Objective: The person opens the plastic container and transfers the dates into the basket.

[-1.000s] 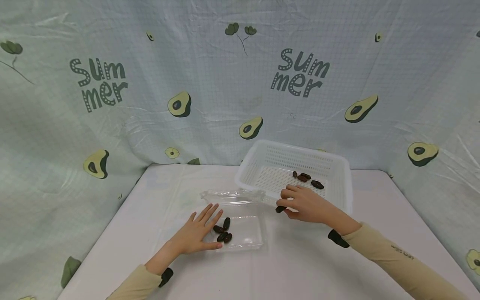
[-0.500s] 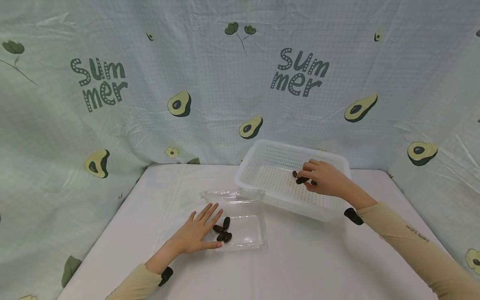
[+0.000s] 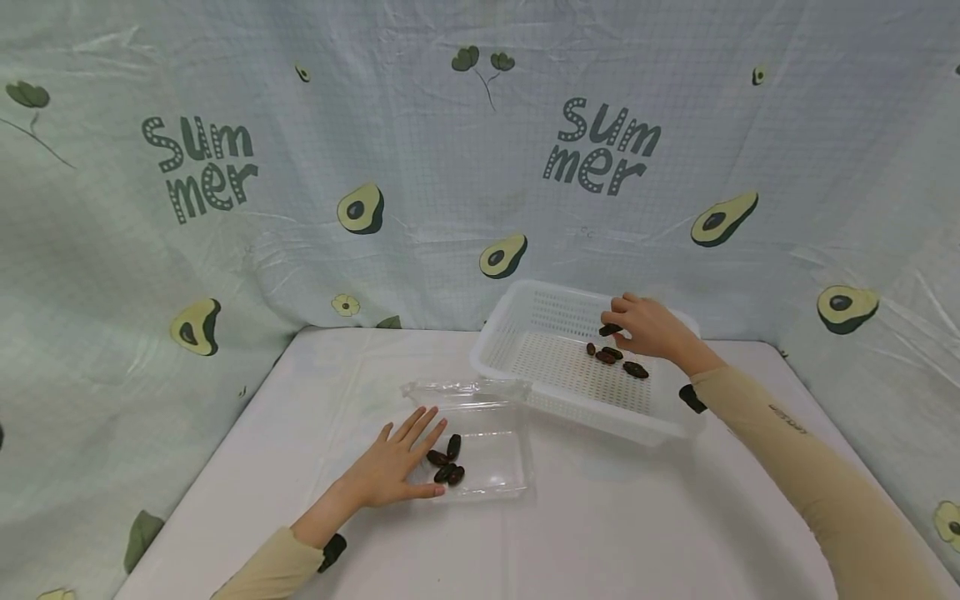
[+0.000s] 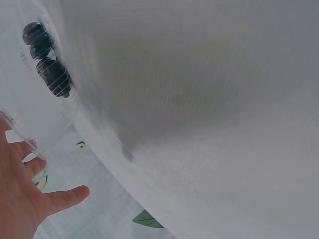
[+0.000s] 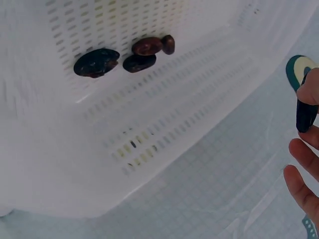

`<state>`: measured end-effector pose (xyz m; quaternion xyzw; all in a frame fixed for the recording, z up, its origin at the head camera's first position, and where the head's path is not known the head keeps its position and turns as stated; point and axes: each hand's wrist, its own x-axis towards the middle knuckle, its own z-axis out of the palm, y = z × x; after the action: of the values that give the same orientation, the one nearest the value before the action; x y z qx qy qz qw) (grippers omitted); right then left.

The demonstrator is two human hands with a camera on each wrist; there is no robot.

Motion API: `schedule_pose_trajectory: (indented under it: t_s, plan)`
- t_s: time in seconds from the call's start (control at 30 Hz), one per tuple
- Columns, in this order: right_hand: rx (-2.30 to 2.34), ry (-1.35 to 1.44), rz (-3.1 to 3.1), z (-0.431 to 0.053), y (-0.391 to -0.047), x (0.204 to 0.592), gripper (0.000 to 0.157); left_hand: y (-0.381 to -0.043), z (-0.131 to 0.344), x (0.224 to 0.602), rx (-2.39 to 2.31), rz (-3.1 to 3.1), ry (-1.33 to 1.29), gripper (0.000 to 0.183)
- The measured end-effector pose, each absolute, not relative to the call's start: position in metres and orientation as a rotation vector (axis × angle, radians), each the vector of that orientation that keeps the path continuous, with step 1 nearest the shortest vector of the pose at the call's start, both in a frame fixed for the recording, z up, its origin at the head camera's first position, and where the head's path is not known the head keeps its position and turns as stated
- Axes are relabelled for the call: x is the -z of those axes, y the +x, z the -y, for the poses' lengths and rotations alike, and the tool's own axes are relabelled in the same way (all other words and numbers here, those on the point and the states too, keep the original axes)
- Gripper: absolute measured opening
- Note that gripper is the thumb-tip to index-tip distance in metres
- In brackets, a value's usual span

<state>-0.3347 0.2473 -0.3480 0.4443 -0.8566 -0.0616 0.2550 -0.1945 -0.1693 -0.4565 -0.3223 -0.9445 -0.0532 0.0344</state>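
My right hand point(image 3: 648, 329) pinches a dark date point(image 3: 611, 330) between thumb and fingers, over the back right of a white plastic basket point(image 3: 498, 354). That same date point(image 5: 305, 115) shows at the right edge of the right wrist view. On the basket floor lie several brown dates point(image 3: 635, 370), most of them close together. My left hand point(image 3: 390, 467) is spread with straight fingers at the left side of a clear plastic box point(image 3: 498, 462). Several dark dates point(image 3: 453, 447) lie in the left part of this box, beside the fingers. In the left wrist view, dates point(image 4: 52, 74) show through the clear wall.
The box's clear lid point(image 3: 465, 390) stands folded back, right by the basket's front left. Both containers are on a table with a white cloth point(image 3: 600, 533). A printed curtain point(image 3: 420, 167) rises behind the table and along its sides.
My right hand, holding the date, has moved from the basket's front rim across the dates to its back right. My left hand and the clear box have stayed in place.
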Motion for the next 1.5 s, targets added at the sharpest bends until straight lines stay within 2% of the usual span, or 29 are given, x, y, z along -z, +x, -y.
schedule_pose_trajectory:
  t_s: [0.63,1.5]
  plan:
    - [0.164,0.991,2.499,-0.239,-0.38,0.381,0.013,-0.194,0.171,0.458,0.149,2.907,-1.002,0.087]
    - [0.318,0.935,2.644,-0.215,-0.389,0.401,0.014,-0.193,0.172,0.456,0.161,2.883,-1.014,0.087]
